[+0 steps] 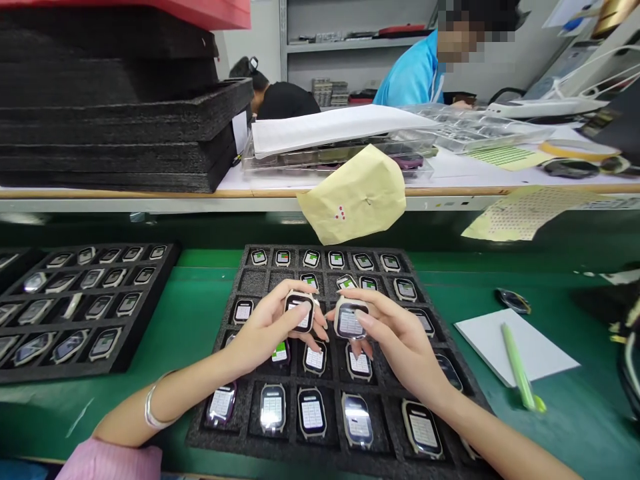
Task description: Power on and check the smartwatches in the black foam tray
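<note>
My left hand [277,317] is closed around a smartwatch without a strap [296,317], thumb lying on its lit screen. In my right hand [393,330] is another smartwatch [349,320] with a pale case, its screen showing a light list under the thumb. Both are held side by side above a black foam tray [200,433]. Many compartments of this tray hold similar watch bodies, such as a lit smartwatch [313,412] in the front row. Some screens show green blocks. My hands and forearms hide part of the middle rows.
Left, a second foam tray [123,363] holds more watches. At right lie a white notepad [480,340], a green pen [517,367] and a dark watch [513,301]. Stacked black foam trays [110,120] stand on the shelf [225,200]. Two people sit beyond, one in a blue jacket [407,70].
</note>
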Motion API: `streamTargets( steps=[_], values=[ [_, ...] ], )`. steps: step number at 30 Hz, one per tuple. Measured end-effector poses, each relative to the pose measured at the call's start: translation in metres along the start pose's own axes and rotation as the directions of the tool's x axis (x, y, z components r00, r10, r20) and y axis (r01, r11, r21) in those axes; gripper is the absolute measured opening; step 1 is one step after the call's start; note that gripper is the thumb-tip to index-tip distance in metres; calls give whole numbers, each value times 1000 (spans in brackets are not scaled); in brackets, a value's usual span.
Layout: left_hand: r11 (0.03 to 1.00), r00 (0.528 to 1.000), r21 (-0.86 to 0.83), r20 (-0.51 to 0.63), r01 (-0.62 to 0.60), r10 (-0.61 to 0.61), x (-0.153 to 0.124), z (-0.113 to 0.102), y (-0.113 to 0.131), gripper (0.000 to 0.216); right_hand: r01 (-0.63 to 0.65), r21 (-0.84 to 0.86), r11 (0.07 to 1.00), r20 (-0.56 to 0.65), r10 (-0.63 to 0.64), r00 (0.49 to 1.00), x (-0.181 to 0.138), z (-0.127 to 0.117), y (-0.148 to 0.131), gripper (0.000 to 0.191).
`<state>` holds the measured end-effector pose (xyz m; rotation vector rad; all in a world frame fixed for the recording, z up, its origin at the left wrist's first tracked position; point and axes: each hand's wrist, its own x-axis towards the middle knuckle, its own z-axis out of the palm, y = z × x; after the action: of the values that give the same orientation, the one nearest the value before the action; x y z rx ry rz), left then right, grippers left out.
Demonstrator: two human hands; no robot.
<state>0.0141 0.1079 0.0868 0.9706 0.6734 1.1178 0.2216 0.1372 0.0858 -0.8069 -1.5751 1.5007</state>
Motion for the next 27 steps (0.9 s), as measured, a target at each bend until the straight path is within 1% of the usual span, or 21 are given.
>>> streamTargets(
  steps=[2, 6, 8, 11, 16, 21, 23, 25, 26, 27],
  values=[
    [999, 1000, -31, 1, 22, -22, -3, 1, 3, 26, 13, -4, 1000, -13, -13, 1000, 0, 2, -2, 23],
    [993, 995, -60, -5, 100, -100, -9, 4, 9, 34, 21, -16, 1000, -77, -22, 997, 3, 6, -6, 18],
    [991, 993, -63, -6, 120, -121, -12, 5, 12, 36, 13, -13, 1000, -78, -14, 997, 3, 7, -6, 18],
    [989, 992, -78, -8, 128, -129, -14, 5, 15, 38, 29, -9, 1000, -50, -29, 998, -1, 4, -7, 22],
    [991, 992, -68, -47, 115, -119, -16, 7, 17, 40, 44, -17, 999, -17, -44, 999, -7, 0, -12, 28],
    [991, 990, -56, -55, 125, -128, -17, 8, 15, 35, 58, 19, 998, -44, -57, 997, -8, 7, -24, 22],
    [992, 992, -52, -41, 113, -116, -17, 8, 14, 31, 61, 62, 996, 23, -62, 998, -16, 14, -34, 28],
    [994, 995, -49, -24, 99, -100, -17, 7, 12, 26, 63, 119, 991, 146, -80, 986, -32, 19, -47, 46],
    [994, 996, -50, -7, 94, -94, -16, 7, 10, 24, 61, 147, 987, 219, -92, 971, -43, 20, -52, 55],
    [994, 996, -53, 11, 91, -90, -16, 7, 10, 22, 76, 154, 985, 255, -114, 960, -55, 20, -57, 60]
  ],
)
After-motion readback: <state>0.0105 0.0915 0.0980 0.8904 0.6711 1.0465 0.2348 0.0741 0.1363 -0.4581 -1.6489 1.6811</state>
